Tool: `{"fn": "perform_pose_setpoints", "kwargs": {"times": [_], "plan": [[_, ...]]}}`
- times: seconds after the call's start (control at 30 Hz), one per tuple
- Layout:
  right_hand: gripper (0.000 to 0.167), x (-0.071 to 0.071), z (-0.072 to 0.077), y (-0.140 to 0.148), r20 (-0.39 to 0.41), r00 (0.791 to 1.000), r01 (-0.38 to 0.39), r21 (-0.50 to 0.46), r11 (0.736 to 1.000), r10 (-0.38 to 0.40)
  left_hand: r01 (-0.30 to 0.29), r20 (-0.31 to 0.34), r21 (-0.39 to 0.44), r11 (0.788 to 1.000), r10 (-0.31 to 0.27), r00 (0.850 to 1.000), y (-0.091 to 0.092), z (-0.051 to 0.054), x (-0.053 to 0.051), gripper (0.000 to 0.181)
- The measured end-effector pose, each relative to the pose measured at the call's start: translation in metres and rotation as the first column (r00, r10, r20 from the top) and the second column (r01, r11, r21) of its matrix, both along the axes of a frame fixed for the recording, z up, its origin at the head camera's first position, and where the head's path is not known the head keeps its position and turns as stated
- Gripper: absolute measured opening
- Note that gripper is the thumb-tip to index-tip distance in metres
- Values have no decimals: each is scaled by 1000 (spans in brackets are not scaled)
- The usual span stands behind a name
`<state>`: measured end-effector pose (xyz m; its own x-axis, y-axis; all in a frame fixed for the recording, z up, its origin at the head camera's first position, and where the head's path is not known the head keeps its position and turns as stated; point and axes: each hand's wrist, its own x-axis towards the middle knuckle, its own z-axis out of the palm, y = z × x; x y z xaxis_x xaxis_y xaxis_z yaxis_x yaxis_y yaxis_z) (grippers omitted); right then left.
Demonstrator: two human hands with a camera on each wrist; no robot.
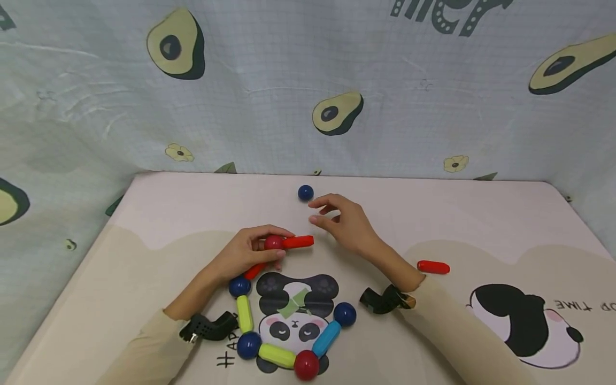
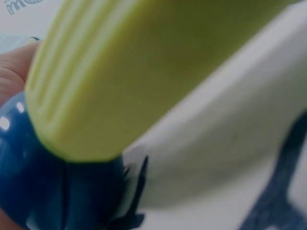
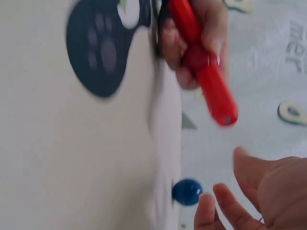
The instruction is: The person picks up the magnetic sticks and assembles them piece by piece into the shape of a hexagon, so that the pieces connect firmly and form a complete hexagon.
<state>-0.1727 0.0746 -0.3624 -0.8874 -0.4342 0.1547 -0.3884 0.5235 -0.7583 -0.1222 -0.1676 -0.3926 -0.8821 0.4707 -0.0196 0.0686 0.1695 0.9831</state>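
Observation:
My left hand grips a red ball between thumb and fingers. A red rod sticks out from that ball to the right, and another red rod runs down to a blue ball. From there the chain curves on through a lime-green rod, more balls and a light-blue rod. In the left wrist view a green rod and a blue ball fill the foreground. My right hand holds nothing; its relaxed fingers hover just beside a loose blue ball.
A loose red rod lies to the right, by my right forearm. Panda drawings cover parts of the pale tabletop. Behind its far edge hangs an avocado-patterned cloth. Black straps sit at both wrists.

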Motion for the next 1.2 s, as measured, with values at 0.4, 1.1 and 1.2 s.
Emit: {"fn": "perform_pose_setpoints", "kwargs": {"times": [0.4,1.1,1.2], "plan": [[51,-37,-4,-11,-39,995,-90,86,992,94,-2,7,10,1000,2,1000,0,-2,0,37],[37,-46,-12,-18,-55,996,-57,243,968,72,-6,23,8,1000,5,1000,0,-2,-2,39],[37,-41,-11,-12,-66,996,-38,215,976,53,-4,24,3,1000,4,1000,0,-3,-2,39]]}}
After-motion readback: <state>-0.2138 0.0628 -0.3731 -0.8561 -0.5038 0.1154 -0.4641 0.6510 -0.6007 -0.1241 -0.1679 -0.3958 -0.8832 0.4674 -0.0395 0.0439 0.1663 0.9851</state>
